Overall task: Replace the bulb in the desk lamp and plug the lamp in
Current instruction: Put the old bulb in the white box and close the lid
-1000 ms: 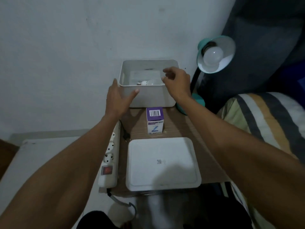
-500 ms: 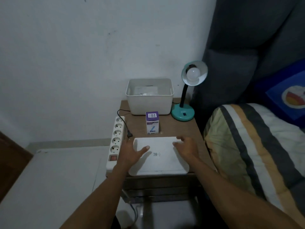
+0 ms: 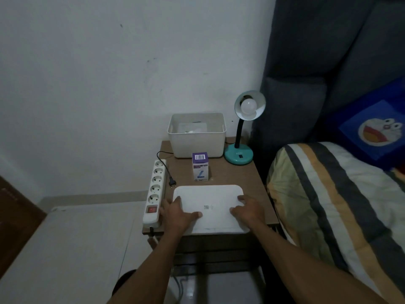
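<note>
A teal desk lamp stands at the back right of the wooden bedside table, with a white bulb in its shade. Its black plug lies loose on the table beside the white power strip. A purple and white bulb box stands upright mid-table. Behind it, an open white bin holds a bulb, only partly visible. A flat white lid lies at the front edge. My left hand grips its left side, thumb on top. My right hand holds its right side.
The table stands against a white wall. A bed with a striped pillow and a grey headboard borders it on the right. A low white surface lies to the left. The strip's red switch sits beside my left hand.
Both hands have drawn back from the white bin at the rear and now rest on the lid at the front. The view has pulled away from the table.
</note>
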Available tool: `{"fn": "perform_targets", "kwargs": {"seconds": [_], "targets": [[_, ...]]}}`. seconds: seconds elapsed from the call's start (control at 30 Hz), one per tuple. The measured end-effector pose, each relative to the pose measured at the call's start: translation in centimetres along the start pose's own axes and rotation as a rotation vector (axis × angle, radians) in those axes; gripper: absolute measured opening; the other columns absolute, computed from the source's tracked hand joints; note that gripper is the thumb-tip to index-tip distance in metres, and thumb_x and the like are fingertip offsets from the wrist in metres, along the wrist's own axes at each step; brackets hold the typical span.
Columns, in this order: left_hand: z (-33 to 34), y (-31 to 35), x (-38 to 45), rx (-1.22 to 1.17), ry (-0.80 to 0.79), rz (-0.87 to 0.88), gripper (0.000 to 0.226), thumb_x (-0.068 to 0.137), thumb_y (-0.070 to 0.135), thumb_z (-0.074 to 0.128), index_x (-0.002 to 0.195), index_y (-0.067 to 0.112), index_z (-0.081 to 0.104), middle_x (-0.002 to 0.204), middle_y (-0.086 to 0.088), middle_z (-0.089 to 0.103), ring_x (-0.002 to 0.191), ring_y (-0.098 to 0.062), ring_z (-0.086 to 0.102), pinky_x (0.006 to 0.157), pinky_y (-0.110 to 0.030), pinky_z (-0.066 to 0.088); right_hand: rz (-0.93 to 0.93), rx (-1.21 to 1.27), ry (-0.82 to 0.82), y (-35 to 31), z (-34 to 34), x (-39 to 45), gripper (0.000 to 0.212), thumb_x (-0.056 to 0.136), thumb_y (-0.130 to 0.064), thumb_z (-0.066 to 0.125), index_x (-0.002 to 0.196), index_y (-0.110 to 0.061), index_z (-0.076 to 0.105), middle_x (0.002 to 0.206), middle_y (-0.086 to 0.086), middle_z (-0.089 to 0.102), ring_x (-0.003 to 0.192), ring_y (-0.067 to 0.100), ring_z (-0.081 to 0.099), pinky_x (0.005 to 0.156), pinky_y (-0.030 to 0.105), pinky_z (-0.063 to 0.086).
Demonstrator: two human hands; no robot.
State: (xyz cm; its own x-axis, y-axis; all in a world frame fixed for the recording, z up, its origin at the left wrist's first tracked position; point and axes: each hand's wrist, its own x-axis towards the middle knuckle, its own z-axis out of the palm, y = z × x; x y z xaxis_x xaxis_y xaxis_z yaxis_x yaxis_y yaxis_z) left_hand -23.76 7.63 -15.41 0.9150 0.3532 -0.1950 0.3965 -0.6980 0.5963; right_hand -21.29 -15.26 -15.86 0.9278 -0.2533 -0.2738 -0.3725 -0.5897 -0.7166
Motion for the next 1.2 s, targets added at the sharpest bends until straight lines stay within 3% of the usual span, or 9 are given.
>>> {"fn": "perform_targets", "kwargs": {"seconds": [0.17,0.3,0.37,0.43,0.53,0.67,0.8,0.97,1.2], "targets": [[-2.0,1.0,-0.3,-0.123,0.099,0.115,0.096,0.063,0.057,0.093,0.137,0.008,0.058,0.139,-0.02,0.048,0.132,-0.039,0.047,0.109,-0.047,0.046,-0.122,-0.015,0.063,-1.8,-1.3,-0.8,0.066,0.079,-0.037,0.079,0.14,-0.03,0.056,0.141,0.01,0.052,0.124,0.029,0.053,0.101,0.037,0.046],[-4.8,2.7,0.6,-0.146,0.161,0.231,0.092,0.07,0.05,0.091,0.142,0.006,0.054,0.15,-0.019,0.048,0.138,-0.038,0.042,0.111,-0.046,0.04,-0.243,-0.002,0.127,-5.0,-2.6,-0.7,0.063,0.088,-0.032,0.074,0.146,-0.025,0.051,0.143,0.011,0.046,0.124,0.029,0.051,0.091,0.029,0.04],[-6.7,3.7,1.6,-0.171,0.179,0.293,0.105,0.064,0.061,0.089,0.145,0.006,0.053,0.154,-0.02,0.046,0.14,-0.038,0.04,0.113,-0.047,0.038,-0.277,0.032,0.169,-7.1,-3.3,-0.2,0.061,0.088,-0.03,0.075,0.145,-0.024,0.053,0.141,0.013,0.046,0.124,0.03,0.052,0.091,0.028,0.039],[-8.3,4.7,3.0,-0.187,0.223,0.349,0.116,0.055,0.076,0.075,0.144,0.005,0.055,0.151,-0.021,0.049,0.137,-0.039,0.044,0.113,-0.048,0.041,-0.309,0.065,0.19,-9.2,-4.0,1.0,0.061,0.086,-0.029,0.076,0.143,-0.022,0.055,0.139,0.014,0.047,0.124,0.031,0.053,0.097,0.03,0.041],[-10.0,6.0,6.1,-0.198,0.28,0.41,0.11,0.054,0.079,0.069,0.135,0.005,0.061,0.143,-0.021,0.055,0.128,-0.039,0.05,0.108,-0.049,0.046,-0.332,0.07,0.216,-12.5,-4.7,3.0,0.061,0.086,-0.031,0.075,0.143,-0.022,0.055,0.14,0.013,0.048,0.124,0.03,0.053,0.099,0.03,0.042],[-11.6,8.4,10.2,-0.237,0.259,0.391,0.097,0.063,0.061,0.087,0.136,0.005,0.06,0.142,-0.02,0.054,0.131,-0.039,0.047,0.108,-0.044,0.044,-0.338,0.093,0.241,-16.5,-4.8,6.7,0.061,0.085,-0.034,0.074,0.142,-0.023,0.057,0.138,0.01,0.051,0.124,0.027,0.054,0.104,0.036,0.045],[-12.1,10.1,15.4,-0.246,0.233,0.356,0.104,0.056,0.067,0.078,0.134,0.001,0.061,0.142,-0.019,0.054,0.133,-0.038,0.048,0.109,-0.047,0.047,-0.319,0.102,0.231,-19.3,-3.9,11.8,0.065,0.079,-0.039,0.074,0.14,-0.023,0.058,0.139,0.009,0.056,0.125,0.026,0.057,0.105,0.038,0.048],[-12.0,12.3,21.7,-0.24,0.195,0.337,0.109,0.052,0.069,0.077,0.132,-0.002,0.061,0.14,-0.02,0.057,0.132,-0.038,0.051,0.109,-0.048,0.047,-0.312,0.078,0.202,-21.5,-2.7,18.0,0.068,0.082,-0.04,0.073,0.144,-0.019,0.054,0.145,0.01,0.053,0.129,0.025,0.054,0.103,0.03,0.044],[-10.6,14.2,27.9,-0.18,0.139,0.262,0.111,0.054,0.068,0.078,0.138,-0.002,0.059,0.144,-0.02,0.057,0.136,-0.038,0.051,0.112,-0.048,0.045,-0.292,-0.09,0.224,-23.3,-1.3,23.4,0.068,0.074,-0.046,0.056,0.137,-0.022,0.059,0.137,0.013,0.055,0.124,0.034,0.054,0.098,0.038,0.05]]}}
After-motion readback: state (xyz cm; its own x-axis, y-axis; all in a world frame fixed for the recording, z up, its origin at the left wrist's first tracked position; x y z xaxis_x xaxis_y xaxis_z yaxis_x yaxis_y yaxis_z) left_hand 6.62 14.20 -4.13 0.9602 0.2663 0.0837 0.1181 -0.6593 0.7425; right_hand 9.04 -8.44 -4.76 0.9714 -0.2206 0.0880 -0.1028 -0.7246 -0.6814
